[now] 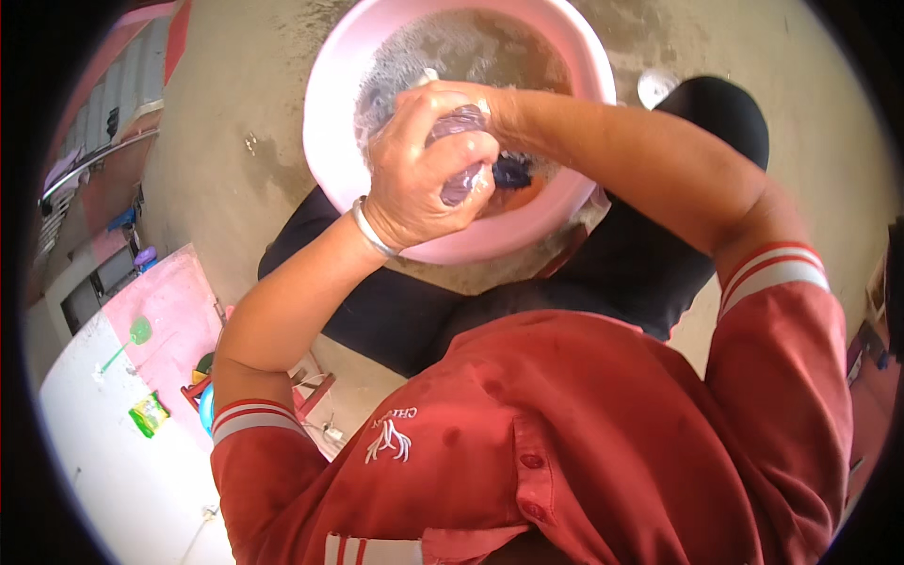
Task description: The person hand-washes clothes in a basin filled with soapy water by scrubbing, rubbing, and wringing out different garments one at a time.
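My left hand (424, 166), with a silver bangle (371, 229) at its wrist, grips a wet, greyish-purple cloth (459, 124) that bulges between the fingers. Behind it, my right hand (472, 92) presses in against the same bundle; its fingers are mostly hidden. Both hands are over the near left part of a pink plastic basin (590, 49). Foamy, murky water (505, 53) fills much of the basin. Close to the bundle, a dark blue cloth (512, 171) and something orange (526, 196) show at the basin's near side.
The basin stands on a wet-patched concrete floor (233, 92) between my black-trousered knees (720, 116). A small white round dish or lid (657, 88) lies beside the right knee. At left are a green fly swatter (140, 330), a green-yellow packet (148, 415) and a red wooden frame (314, 392).
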A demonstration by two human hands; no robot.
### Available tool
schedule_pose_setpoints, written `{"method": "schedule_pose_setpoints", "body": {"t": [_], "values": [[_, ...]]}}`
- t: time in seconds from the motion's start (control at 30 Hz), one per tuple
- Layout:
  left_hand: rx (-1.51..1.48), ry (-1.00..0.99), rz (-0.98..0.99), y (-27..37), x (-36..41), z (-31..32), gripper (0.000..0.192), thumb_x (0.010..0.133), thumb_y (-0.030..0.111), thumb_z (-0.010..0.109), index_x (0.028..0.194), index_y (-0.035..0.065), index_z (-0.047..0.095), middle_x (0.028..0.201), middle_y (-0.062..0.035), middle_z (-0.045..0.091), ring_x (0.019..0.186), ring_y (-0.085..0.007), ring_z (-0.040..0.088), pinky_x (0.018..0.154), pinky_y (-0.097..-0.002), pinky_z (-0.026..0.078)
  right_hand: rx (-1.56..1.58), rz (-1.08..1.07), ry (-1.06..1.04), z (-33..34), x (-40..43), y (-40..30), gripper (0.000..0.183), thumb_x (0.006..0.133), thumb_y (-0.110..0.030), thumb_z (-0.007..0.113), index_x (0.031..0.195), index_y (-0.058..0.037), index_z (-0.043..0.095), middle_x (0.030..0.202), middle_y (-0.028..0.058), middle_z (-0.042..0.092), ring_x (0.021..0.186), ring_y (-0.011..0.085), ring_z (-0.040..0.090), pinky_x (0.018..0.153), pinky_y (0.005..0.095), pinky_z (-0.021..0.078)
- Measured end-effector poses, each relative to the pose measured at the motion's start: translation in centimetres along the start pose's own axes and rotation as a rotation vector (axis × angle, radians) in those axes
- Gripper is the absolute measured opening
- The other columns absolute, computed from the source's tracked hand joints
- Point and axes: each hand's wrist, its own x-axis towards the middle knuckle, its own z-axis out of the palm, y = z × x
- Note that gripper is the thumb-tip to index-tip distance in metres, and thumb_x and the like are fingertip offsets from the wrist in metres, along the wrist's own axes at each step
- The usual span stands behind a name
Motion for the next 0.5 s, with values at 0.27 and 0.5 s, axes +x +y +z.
{"method": "schedule_pose_setpoints", "body": {"t": [0.27, 0.5], "values": [[-0.421, 0.338, -0.851, -4.2, -7.3, 1.9, 0.063, 0.082, 0.016, 0.068, 0.133, 0.0047, 0.033, 0.127, -0.0120, 0.040, 0.116, -0.0254, 0.045, 0.102, -0.0375, 0.035, 0.221, 0.056, 0.719, -1.0, 1.3, -2.3, 0.023, 0.086, -0.019, 0.056, 0.097, 0.0003, 0.058, 0.090, 0.0132, 0.061, 0.079, 0.0237, 0.062, 0.076, 0.0374, 0.0521], [-1.918, 1.158, -1.106, -5.0, -10.4, 2.5, 0.038, 0.097, 0.032, 0.047, 0.128, 0.0091, 0.047, 0.125, -0.0093, 0.054, 0.110, -0.0212, 0.056, 0.093, -0.0359, 0.050, -0.478, 0.100, 0.280, 6.5, -0.9, -6.3, 0.067, 0.081, -0.035, 0.068, 0.137, -0.0093, 0.040, 0.131, 0.0172, 0.046, 0.118, 0.0301, 0.050, 0.097, 0.0406, 0.0440]]}}
